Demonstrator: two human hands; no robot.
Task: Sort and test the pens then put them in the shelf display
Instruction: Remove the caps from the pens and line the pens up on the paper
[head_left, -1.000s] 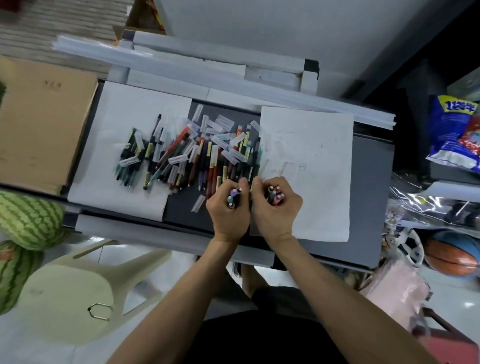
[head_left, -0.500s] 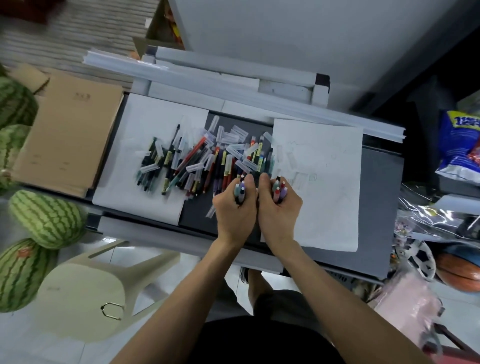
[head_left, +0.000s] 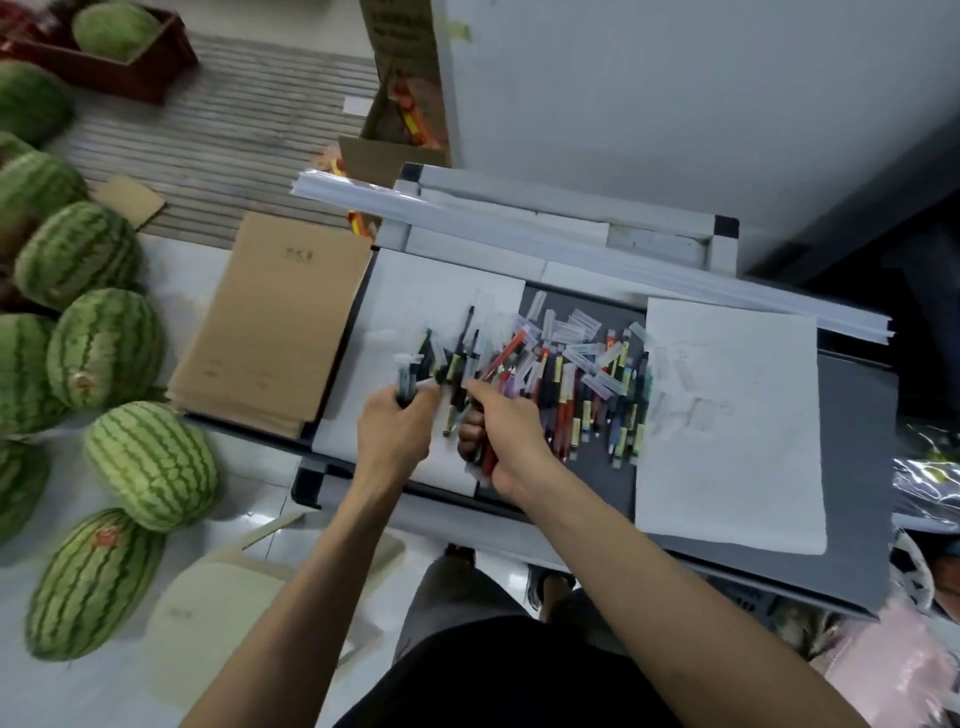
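Note:
A heap of coloured pens (head_left: 566, 384) and loose clear caps lies across the dark grey table top (head_left: 852, 467). My left hand (head_left: 395, 436) grips a small bundle of dark pens (head_left: 408, 382) over the left white sheet (head_left: 415, 312). My right hand (head_left: 506, 434) grips another bundle of pens, red and dark ones (head_left: 483, 457), at the left end of the heap. The two hands are a little apart. A second white sheet (head_left: 732, 441) with faint pen scribbles lies to the right of the heap.
Long white strips (head_left: 571, 244) lie along the table's far edge. Brown cardboard sheets (head_left: 270, 332) sit left of the table. Several watermelons (head_left: 150, 462) lie on the floor at the left, with a pale plastic stool (head_left: 218, 623) below.
Both hands moved left from the right sheet's edge to the heap's left end and came apart, each still holding its bundle. The camera view shifted left too.

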